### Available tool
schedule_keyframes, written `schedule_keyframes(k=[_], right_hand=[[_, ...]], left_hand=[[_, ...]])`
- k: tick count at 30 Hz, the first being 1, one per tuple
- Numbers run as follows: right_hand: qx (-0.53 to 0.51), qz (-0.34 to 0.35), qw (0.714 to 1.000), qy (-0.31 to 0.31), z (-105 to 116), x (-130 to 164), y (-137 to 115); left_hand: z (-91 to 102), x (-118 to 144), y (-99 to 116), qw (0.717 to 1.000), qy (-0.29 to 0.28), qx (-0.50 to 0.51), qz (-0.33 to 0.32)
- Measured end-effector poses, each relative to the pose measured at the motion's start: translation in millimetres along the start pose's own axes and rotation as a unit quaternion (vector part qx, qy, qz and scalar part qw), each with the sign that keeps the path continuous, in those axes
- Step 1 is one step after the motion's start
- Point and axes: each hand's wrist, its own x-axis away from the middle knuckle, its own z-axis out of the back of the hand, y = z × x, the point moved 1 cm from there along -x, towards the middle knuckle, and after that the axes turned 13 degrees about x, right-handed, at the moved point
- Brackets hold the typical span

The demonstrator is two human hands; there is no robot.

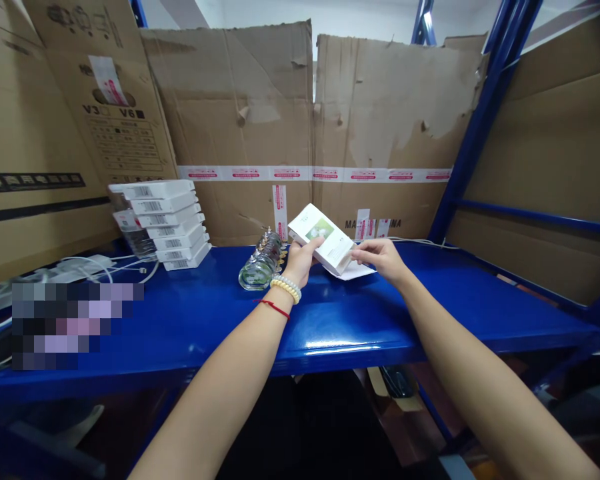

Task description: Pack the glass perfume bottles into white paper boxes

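Item: small white carton (321,239) with a green panel, held tilted above the blue metal shelf (330,327). Left hand (300,259): fingers closed round the carton's near left end; bead bracelet and red cord at the wrist. Right hand (383,259): fingertips pinched at the carton's lower right end, touching a white flap or sheet (360,271) there. Adjacent, left: clear glass bottles (261,263) lying on the shelf. Further left: stack of white barcoded boxes (163,221), white cables (95,267). Rear: taped cardboard sheets (310,120).
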Motion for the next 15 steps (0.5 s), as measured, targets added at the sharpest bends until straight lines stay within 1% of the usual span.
schedule_keyframes(k=[2,3,4,5,6,8,10,11,13,15], right_hand=[[0.025,-0.002,0.995,0.101,4.0,-1.5,1.9],[0.030,-0.005,0.991,0.134,5.4,-2.4,3.2],[0.027,-0.012,0.989,0.147,6.1,-3.4,4.7],[0.017,-0.021,0.990,0.138,6.1,-4.4,6.1],[0.002,-0.035,0.993,0.111,5.5,-5.2,7.5],[-0.035,-0.073,0.996,0.029,3.4,-5.8,9.4],[-0.068,-0.099,0.991,-0.057,1.4,-4.8,9.9],[-0.086,-0.101,0.987,-0.094,0.9,-3.8,9.6],[-0.120,-0.089,0.978,-0.145,0.8,-1.8,8.1],[-0.149,-0.072,0.972,-0.170,1.7,0.0,6.3]], left_hand=[[0.2,-0.3,-0.2,1.000,0.002,-0.010,0.005],[0.4,-0.3,-0.4,1.000,0.002,-0.015,0.008],[0.5,-0.2,-0.8,1.000,-0.002,-0.019,0.012],[0.6,-0.1,-1.3,1.000,-0.007,-0.022,0.015],[0.6,0.1,-1.7,1.000,-0.012,-0.023,0.016],[0.6,0.1,-2.6,0.999,-0.023,-0.017,0.014],[0.8,-0.3,-3.5,1.000,-0.025,-0.013,0.008],[1.1,-0.8,-4.0,1.000,-0.021,-0.015,0.005],[1.9,-2.3,-5.0,1.000,-0.011,-0.021,0.000],[3.0,-4.1,-6.0,1.000,-0.004,-0.025,-0.002]])
